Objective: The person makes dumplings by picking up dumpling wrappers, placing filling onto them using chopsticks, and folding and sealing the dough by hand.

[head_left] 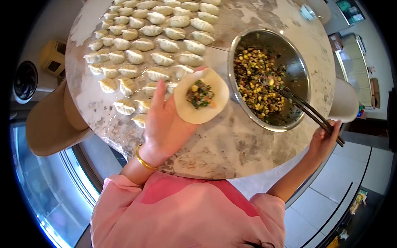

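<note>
My left hand [164, 129] is held palm up over the table with its thumb stretched out. A round dumpling wrapper [219, 87] rests on its fingers, lying flat. In the wrapper's middle sits a small heap of filling [200, 94] with green, brown and orange bits. On the right, my right hand [324, 138] is closed around the rear part of dark chopsticks [310, 109]. Their tips reach into the filling mix [258, 78] inside a steel bowl [297, 70]. Yellow kernels and chopped greens show in that mix.
Rows of folded dumplings [162, 59] cover the far left part of the round marbled table [223, 155]. At the far right edge stands a small white bowl [307, 12] with a utensil. Chairs [56, 120] flank the table. A gold bangle [144, 159] circles my left wrist.
</note>
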A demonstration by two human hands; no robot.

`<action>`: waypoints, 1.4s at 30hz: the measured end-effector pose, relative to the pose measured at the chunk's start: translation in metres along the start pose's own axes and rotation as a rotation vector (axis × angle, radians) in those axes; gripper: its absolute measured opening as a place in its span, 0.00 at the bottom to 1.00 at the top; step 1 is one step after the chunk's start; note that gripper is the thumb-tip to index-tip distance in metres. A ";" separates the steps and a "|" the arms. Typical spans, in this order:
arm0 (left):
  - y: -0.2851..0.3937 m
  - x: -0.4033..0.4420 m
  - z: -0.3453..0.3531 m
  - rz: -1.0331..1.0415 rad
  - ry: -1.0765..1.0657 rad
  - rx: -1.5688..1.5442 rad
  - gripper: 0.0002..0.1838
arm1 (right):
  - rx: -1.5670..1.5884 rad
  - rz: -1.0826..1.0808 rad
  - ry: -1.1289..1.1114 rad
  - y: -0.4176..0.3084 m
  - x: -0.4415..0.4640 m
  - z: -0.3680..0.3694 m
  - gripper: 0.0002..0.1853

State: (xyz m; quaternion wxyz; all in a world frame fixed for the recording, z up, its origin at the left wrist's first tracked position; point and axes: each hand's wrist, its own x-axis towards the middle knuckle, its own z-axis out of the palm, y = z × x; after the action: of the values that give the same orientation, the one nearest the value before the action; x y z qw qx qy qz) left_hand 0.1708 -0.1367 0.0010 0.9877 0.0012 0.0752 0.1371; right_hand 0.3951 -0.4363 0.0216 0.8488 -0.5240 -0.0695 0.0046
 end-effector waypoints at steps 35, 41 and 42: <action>0.007 -0.015 -0.008 -0.038 -0.014 -0.064 0.34 | -0.053 -0.030 -0.352 -0.005 -0.045 0.077 0.21; 0.005 -0.014 -0.002 0.036 0.096 -0.181 0.26 | -0.050 -0.033 -0.362 -0.002 -0.068 0.095 0.22; 0.004 -0.013 0.002 0.075 0.240 -0.092 0.25 | -0.112 -0.045 -0.398 -0.001 -0.076 0.102 0.22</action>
State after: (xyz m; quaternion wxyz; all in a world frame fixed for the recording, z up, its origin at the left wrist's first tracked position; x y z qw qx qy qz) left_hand 0.1573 -0.1362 0.0051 0.9648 -0.0577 0.1863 0.1767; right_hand 0.3075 -0.3521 0.0585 0.7877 -0.5575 -0.2478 0.0855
